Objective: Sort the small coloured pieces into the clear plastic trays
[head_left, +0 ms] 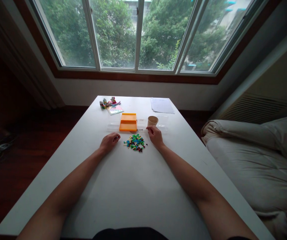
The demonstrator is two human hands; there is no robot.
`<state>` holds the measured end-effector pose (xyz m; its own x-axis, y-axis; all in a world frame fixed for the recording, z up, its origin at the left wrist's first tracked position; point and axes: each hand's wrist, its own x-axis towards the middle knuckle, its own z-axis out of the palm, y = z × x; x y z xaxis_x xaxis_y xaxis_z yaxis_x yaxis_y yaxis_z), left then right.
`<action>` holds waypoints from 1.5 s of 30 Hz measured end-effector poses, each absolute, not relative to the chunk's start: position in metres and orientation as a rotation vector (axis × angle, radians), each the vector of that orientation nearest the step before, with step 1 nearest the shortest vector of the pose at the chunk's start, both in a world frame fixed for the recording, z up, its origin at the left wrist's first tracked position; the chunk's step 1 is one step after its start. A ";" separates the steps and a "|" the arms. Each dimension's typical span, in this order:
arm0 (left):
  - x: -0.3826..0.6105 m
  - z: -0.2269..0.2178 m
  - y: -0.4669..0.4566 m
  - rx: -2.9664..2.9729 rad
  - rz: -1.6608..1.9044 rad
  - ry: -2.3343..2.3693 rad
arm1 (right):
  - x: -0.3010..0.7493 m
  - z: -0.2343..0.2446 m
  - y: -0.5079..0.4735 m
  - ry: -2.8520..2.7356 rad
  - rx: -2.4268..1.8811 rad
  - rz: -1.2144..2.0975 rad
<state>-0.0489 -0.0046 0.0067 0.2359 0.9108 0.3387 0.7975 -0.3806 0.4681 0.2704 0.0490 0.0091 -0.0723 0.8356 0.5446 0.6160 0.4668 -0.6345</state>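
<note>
I see small toy figures (107, 103) and a card (115, 109) on the desk (130, 190), well beyond my left grip. Left grip (110, 142) rests with fingers curled, just left of the brick pile; can't tell if it's clamped on anything. Orange tray (128, 127) sits beyond and right of it, clear plastic (113, 127) showing beside. Pile of small colored bricks (134, 143) lies between my two grips. Tan cup (152, 120) stands just beyond right grip (155, 136); contact unclear. Right grip's fingertips look close together; can't confirm a piece between them. White papers (162, 105) lie well beyond it.
</note>
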 end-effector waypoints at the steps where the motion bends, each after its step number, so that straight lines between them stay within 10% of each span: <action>1: -0.049 0.006 -0.004 2.308 0.844 1.619 | 0.272 0.009 0.050 -1.776 -1.248 0.269; 20: -0.050 0.005 -0.003 2.330 0.754 1.572 | 0.293 0.020 0.056 -2.353 -1.315 0.634; 28: -0.050 0.006 -0.003 2.326 0.758 1.552 | 0.285 0.021 0.060 -1.934 -1.443 0.108; 45: -0.052 0.006 -0.002 2.335 0.743 1.562 | 0.265 0.004 0.066 -2.140 -1.744 0.140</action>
